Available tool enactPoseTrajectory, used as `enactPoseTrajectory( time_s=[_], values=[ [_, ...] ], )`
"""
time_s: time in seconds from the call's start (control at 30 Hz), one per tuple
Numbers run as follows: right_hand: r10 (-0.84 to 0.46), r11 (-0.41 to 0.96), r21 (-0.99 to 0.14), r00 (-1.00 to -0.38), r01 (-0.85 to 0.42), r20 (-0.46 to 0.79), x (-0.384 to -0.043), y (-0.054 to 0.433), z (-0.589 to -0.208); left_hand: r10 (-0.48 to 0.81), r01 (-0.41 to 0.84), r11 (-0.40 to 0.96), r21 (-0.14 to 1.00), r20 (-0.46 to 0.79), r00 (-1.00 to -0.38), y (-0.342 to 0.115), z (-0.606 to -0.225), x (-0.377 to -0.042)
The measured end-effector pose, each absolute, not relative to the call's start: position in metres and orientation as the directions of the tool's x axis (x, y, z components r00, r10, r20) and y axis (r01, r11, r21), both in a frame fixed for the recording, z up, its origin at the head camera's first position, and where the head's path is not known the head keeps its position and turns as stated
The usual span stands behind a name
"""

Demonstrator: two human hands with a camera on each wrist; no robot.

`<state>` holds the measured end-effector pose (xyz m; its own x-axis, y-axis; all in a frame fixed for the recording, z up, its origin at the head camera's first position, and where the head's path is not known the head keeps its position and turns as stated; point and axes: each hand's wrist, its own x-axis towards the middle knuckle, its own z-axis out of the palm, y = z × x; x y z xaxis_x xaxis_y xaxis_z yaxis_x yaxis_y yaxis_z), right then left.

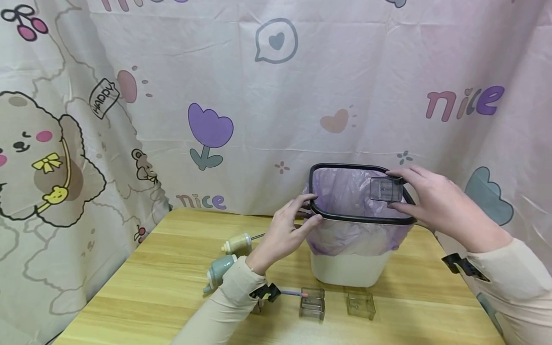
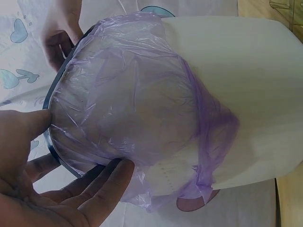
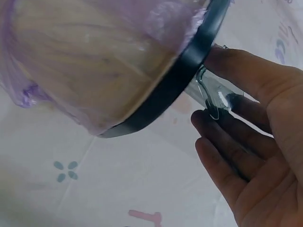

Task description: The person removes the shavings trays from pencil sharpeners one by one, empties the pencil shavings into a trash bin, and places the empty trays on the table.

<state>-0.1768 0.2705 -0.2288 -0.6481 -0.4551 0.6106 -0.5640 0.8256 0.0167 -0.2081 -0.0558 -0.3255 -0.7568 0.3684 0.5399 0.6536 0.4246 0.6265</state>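
A white trash bin [image 1: 345,268] with a black rim [image 1: 362,219] and a purple plastic liner [image 1: 340,191] stands on the table. At the rim's left corner my left hand [image 1: 288,232] holds the bin, thumb at the front and fingers along the side. My right hand [image 1: 431,203] pinches a small smoky clear plastic box [image 1: 385,189] over the bin's right side, between thumb and fingers. In the right wrist view the clear box [image 3: 218,97] is partly hidden behind the rim. The liner [image 2: 132,94] hangs in folds outside the bin in the left wrist view.
Two small clear plastic boxes, one grey [image 1: 312,306] and one yellowish [image 1: 361,304], lie before the bin. A thin purple and pink stick [image 1: 293,293] reaches the grey one. Left of the bin lie a cream bottle-like object [image 1: 238,244] and a blue-green one [image 1: 221,268]. A printed curtain [image 1: 258,120] hangs behind.
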Motion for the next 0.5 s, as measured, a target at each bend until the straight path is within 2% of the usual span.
enactPoseTrajectory(
  time_s=[0.1, 0.27, 0.5],
  values=[
    [-0.404, 0.844, -0.027, -0.667, -0.536, 0.626, -0.174, 0.276, -0.232, 0.367, 0.651, 0.435, 0.621, 0.538, -0.759, -0.056, -0.325, -0.208],
    [-0.322, 0.862, -0.07, -0.649, -0.503, 0.69, -0.167, 0.288, -0.239, 0.363, 0.651, 0.448, 0.613, 0.54, -0.759, -0.055, -0.323, -0.208],
    [-0.156, 0.904, -0.187, -0.706, -0.383, 0.691, -0.152, 0.308, -0.248, 0.368, 0.651, 0.454, 0.608, 0.538, -0.758, -0.056, -0.323, -0.209]
  ],
)
